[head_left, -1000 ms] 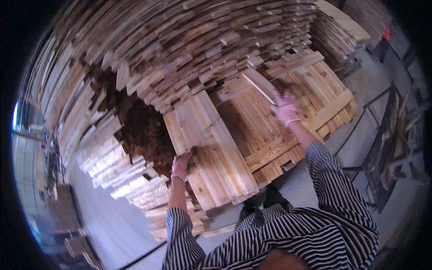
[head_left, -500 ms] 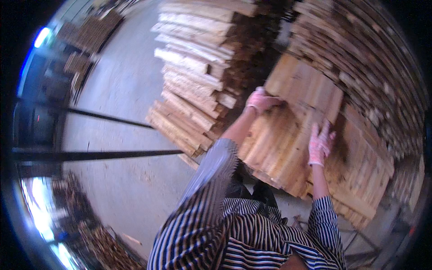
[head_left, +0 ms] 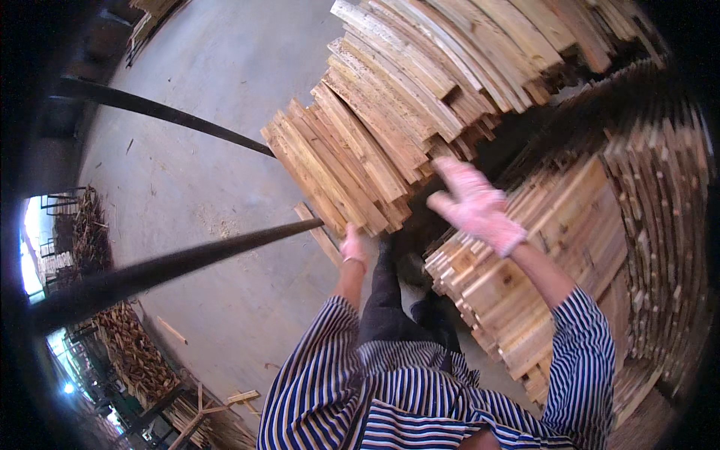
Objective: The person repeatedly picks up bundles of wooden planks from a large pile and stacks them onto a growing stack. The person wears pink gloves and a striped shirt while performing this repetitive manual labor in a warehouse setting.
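Observation:
My left hand point(head_left: 353, 247), in a pink glove, is at the near end of a wooden board point(head_left: 309, 171) on the outer edge of a stack of boards point(head_left: 390, 120). One digit points up against the wood; the other fingers are hidden, so I cannot tell whether they grip. Over the dark gap beside this stack is my right hand point(head_left: 480, 210), gloved in pink and slightly blurred. Its thumb and fingers are spread, with nothing held. Below and right of it lies another pile of boards point(head_left: 517, 289).
Tall rows of stacked wood point(head_left: 652, 240) stand at the right. Two dark bars point(head_left: 202, 259) reach in from the left to the stack. A loose strip point(head_left: 319, 234) lies by the stack's near corner. Scrap wood point(head_left: 135, 337) is heaped at the left on the grey floor point(head_left: 187, 180).
Both hands have left the boards on the right pile. My view and body have turned left, towards the other stack. My left hand has come down to that stack's near end.

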Motion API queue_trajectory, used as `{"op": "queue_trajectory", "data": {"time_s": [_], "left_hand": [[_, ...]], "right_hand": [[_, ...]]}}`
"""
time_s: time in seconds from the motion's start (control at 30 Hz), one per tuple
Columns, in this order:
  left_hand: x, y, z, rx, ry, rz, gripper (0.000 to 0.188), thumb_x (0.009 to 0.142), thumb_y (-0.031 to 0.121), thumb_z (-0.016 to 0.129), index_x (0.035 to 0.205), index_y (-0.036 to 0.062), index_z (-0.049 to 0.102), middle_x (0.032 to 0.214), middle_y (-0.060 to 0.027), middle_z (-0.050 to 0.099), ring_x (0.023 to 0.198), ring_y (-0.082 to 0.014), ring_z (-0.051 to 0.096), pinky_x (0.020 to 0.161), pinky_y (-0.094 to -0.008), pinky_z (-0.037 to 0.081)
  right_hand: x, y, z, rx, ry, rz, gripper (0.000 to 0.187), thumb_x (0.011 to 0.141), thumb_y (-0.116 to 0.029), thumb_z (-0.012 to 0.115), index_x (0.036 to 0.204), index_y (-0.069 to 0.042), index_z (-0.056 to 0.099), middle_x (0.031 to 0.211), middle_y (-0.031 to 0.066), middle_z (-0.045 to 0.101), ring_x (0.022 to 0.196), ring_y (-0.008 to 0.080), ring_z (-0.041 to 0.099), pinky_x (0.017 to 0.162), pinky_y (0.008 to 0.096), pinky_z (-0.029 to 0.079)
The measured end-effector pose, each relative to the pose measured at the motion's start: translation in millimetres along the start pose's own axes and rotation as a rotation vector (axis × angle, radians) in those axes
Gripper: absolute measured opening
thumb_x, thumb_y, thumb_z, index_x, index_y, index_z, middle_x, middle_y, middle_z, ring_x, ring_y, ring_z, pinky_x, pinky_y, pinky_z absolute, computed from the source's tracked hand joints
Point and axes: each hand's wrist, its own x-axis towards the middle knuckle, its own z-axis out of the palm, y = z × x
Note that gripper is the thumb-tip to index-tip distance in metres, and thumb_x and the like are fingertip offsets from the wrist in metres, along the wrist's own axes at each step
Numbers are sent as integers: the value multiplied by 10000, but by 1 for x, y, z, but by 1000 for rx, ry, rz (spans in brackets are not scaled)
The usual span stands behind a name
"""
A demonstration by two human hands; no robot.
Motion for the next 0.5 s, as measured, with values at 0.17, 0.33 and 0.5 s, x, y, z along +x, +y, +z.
{"op": "queue_trajectory", "data": {"time_s": [0.17, 0.33, 0.5], "left_hand": [[126, -31, -82, 71, -182, -44, 957, 850, 689, 612, 1505, 37, 366, 1448, -176, 494, 1277, -328, 504, 1022, -493, 404], [181, -26, -72, -317, -529, -62, 720, 971, 580, 504, 1464, 65, 405, 1399, -134, 533, 1224, -292, 565, 1038, -449, 474], [161, -22, -71, -185, -376, -111, 646, 973, 598, 487, 1431, 145, 443, 1289, -84, 596, 1138, -261, 612, 909, -473, 541]], "right_hand": [[123, -38, 150, 238, -617, 174, 890, 842, -606, 563, 1490, -39, 337, 1444, 257, 476, 1321, 387, 493, 1093, 445, 395], [149, -70, 260, 334, -548, 551, 1077, 735, -676, 716, 1509, -59, 293, 1528, 250, 353, 1391, 430, 380, 1107, 458, 384], [152, -92, 299, 343, -355, 729, 1239, 649, -628, 813, 1545, -44, 187, 1496, 254, 334, 1359, 423, 411, 1092, 459, 403]]}}
